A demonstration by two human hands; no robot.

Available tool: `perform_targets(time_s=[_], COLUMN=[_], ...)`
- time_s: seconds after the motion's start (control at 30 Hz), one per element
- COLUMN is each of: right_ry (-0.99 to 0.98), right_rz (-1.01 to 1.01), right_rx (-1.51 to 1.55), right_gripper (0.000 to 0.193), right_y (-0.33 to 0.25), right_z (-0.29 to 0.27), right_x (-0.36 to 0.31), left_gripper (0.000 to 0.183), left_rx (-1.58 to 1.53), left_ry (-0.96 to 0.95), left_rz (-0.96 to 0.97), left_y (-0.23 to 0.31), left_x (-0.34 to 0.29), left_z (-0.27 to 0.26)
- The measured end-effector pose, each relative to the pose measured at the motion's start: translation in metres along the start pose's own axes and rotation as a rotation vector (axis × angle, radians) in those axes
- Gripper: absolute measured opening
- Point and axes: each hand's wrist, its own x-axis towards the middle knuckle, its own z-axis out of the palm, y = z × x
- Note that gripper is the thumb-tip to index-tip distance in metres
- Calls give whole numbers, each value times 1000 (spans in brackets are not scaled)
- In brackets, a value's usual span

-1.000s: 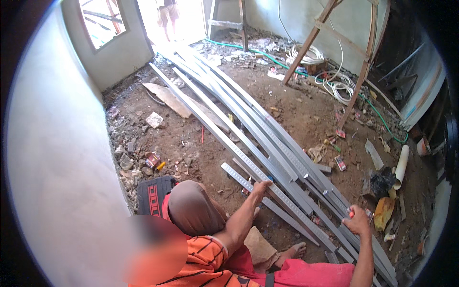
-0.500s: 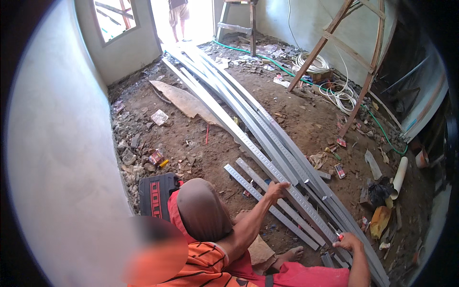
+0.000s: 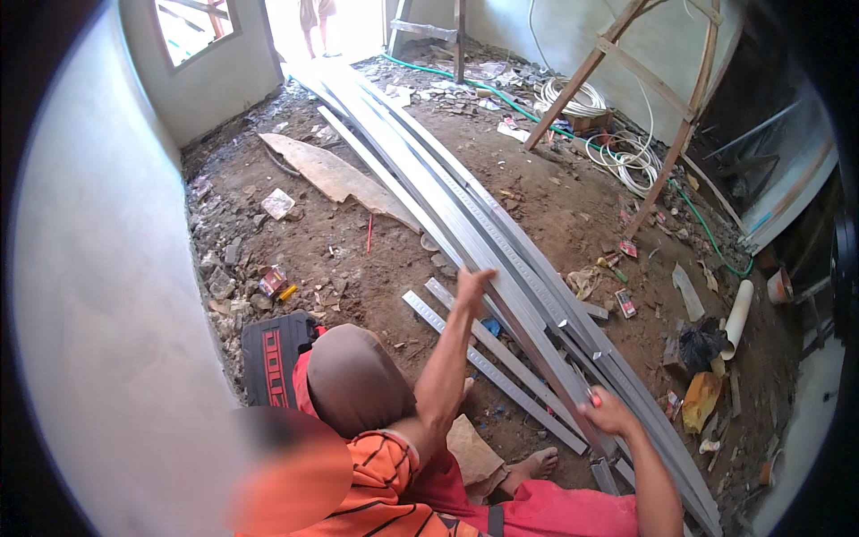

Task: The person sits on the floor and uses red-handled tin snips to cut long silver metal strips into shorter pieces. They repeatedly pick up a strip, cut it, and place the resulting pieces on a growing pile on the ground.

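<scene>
My left hand point(image 3: 474, 285) is closed on the near edge of a long silvery metal channel point(image 3: 523, 327), part way along it. My right hand point(image 3: 610, 413) is closed around a small red-handled tool point(image 3: 595, 399) beside the channel's near end; its working end cannot be made out. Several more long metal channels point(image 3: 501, 234) lie bunched just beyond, running toward the doorway. Two shorter strips, one slotted point(image 3: 497, 371) and one plain point(image 3: 504, 347), rest on the ground between my arms. Short metal offcuts point(image 3: 604, 476) are near my foot.
A black and red tool case point(image 3: 270, 358) stands by the left wall. Wooden trestle legs point(image 3: 658, 174), coiled white cable point(image 3: 573, 97) and a green hose point(image 3: 711, 237) are at the right. Rubble and litter cover the earth floor. A person's legs point(image 3: 318, 27) show in the bright doorway.
The held channel has turned from its slotted face to a smoother one and shifted. My left hand has moved farther away and left; my right hand has moved up and left with the red-handled tool.
</scene>
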Motion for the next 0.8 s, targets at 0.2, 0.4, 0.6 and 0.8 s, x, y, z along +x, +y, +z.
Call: perform_targets(time_s=[0.2, 0.4, 0.6, 0.8], right_ry=[158, 287, 364, 79], right_rz=[-177, -455, -261, -75], right_rx=[287, 156, 201, 313], right_gripper=[27, 24, 36, 46], right_y=[-90, -127, -104, -58], right_z=[32, -21, -78, -35], right_x=[99, 100, -4, -45], left_gripper=[64, 59, 68, 62], left_rx=[-266, -276, -469, -502], left_ry=[-104, -290, -43, -8], left_rz=[-64, -53, -233, -136], left_y=[-25, -36, -34, 5], left_x=[-31, -12, -81, -103], left_z=[-8, -22, 54, 79])
